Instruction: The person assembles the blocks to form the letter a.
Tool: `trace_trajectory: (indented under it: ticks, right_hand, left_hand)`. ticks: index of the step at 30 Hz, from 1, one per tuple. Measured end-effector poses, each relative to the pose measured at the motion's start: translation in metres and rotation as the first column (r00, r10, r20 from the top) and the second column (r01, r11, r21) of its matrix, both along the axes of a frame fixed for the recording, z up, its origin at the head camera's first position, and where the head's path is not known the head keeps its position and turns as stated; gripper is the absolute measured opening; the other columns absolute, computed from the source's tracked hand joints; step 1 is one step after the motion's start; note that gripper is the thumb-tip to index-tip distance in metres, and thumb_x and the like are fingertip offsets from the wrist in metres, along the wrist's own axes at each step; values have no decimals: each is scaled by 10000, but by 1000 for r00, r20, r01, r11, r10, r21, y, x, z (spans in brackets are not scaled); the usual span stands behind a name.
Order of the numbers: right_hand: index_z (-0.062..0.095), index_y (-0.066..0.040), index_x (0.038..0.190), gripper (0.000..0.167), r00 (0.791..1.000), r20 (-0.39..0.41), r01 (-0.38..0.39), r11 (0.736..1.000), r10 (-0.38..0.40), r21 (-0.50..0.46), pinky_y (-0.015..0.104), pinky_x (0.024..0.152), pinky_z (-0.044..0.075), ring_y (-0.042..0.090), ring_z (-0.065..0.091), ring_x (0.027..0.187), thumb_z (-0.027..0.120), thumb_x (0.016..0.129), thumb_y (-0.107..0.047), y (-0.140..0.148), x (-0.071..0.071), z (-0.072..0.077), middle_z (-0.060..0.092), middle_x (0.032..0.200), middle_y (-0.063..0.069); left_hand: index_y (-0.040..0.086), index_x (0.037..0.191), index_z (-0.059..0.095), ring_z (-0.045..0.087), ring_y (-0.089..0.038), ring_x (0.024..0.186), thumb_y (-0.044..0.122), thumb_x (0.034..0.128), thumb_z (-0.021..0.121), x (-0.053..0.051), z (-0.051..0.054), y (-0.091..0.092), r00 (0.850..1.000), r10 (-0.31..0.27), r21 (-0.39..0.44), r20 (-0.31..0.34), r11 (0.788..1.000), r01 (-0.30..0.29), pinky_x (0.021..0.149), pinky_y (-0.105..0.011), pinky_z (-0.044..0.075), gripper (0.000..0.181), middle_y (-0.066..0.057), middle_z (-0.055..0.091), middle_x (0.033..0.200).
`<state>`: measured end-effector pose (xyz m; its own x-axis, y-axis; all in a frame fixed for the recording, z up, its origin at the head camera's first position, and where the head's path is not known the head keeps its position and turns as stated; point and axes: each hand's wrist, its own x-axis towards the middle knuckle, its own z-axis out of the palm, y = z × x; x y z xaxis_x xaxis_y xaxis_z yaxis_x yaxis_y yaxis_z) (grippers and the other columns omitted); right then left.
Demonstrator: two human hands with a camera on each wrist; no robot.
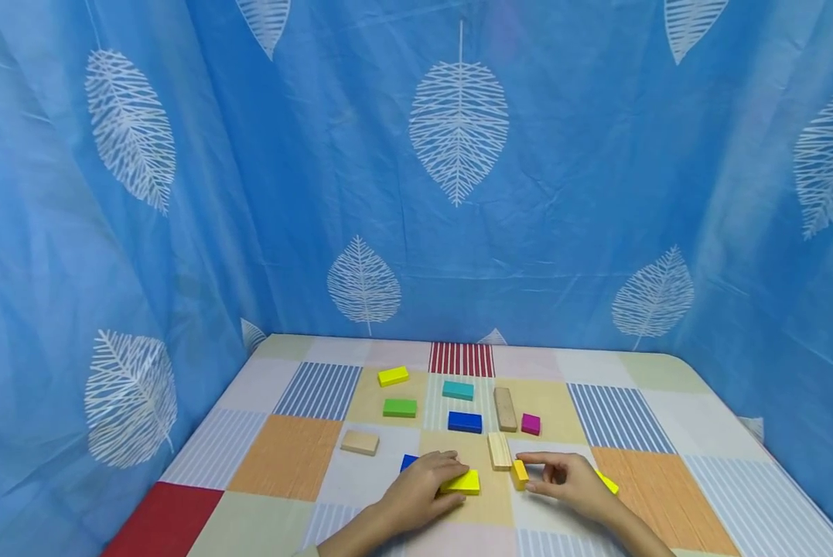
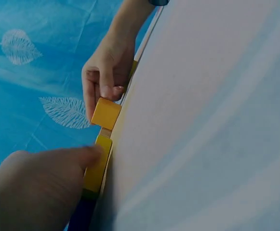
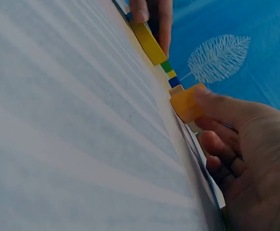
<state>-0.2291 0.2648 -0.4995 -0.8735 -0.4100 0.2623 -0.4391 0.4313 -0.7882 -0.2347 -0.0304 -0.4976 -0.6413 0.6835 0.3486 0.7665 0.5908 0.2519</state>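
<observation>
My left hand [image 1: 423, 491] grips a yellow block [image 1: 463, 483] lying flat on the patterned cloth, thumb on its near side; the left wrist view shows the thumb against this yellow block [image 2: 97, 163]. My right hand [image 1: 575, 486] pinches an orange-yellow block [image 1: 520, 475] between thumb and fingers, and that block [image 3: 188, 103] shows its square end in the left wrist view. A pale wooden block [image 1: 499, 452] lies just beyond the orange-yellow one. Beside the left hand a blue block [image 1: 407, 462] is partly covered.
Farther back lie a blue block [image 1: 465, 422], a teal block [image 1: 458, 390], a green block [image 1: 400, 408], a yellow block [image 1: 393, 376], a long wooden block [image 1: 505, 409] and a magenta block [image 1: 530, 424]. Another wooden block [image 1: 360, 442] lies left; a yellow one [image 1: 607, 482] is behind the right hand.
</observation>
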Motion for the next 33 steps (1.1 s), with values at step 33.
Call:
trace_trajectory:
  ticks: [33]
  right_hand:
    - [698, -91, 1062, 290, 969, -197, -75, 932, 152, 354, 183, 600, 407, 87, 483, 721, 712, 814, -240, -114, -59, 26, 600, 955, -64]
  left_hand:
    - [132, 1199, 624, 528, -24, 1064, 292, 889, 616, 23, -3, -19, 979, -189, 48, -78, 980, 193, 908, -226, 432, 349, 80, 614, 1130]
